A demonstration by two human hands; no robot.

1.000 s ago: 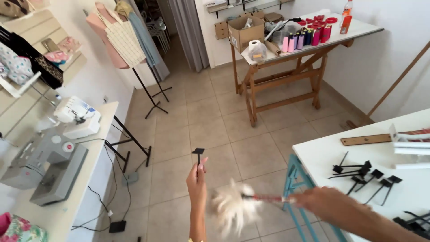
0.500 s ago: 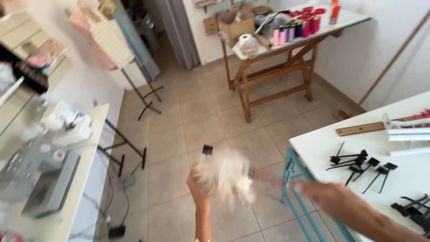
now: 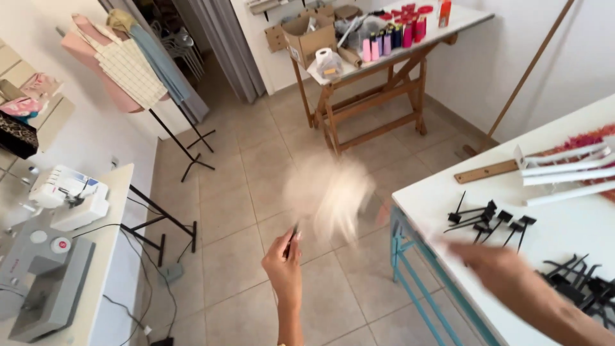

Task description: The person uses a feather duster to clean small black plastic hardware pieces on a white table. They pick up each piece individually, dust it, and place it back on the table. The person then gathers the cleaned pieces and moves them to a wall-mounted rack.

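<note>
We see a small black hook (image 3: 293,234) pinched upright in our left hand (image 3: 283,266), low in the middle over the tiled floor (image 3: 224,211). A pale feathery duster (image 3: 330,192) blurs just right of it, mid-sweep, so we judge the dusting under way. Our right hand (image 3: 493,269) is blurred near the white table's (image 3: 576,224) edge; we cannot tell its grip. More black hooks (image 3: 490,221) lie unhandled on that table. Half a second ago the duster covered the hook; now it sits higher and right.

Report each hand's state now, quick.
Left hand: closed in a grip on a thin dark stem by the blurred white tuft.
Right hand: motion-blurred, cannot tell.
</note>
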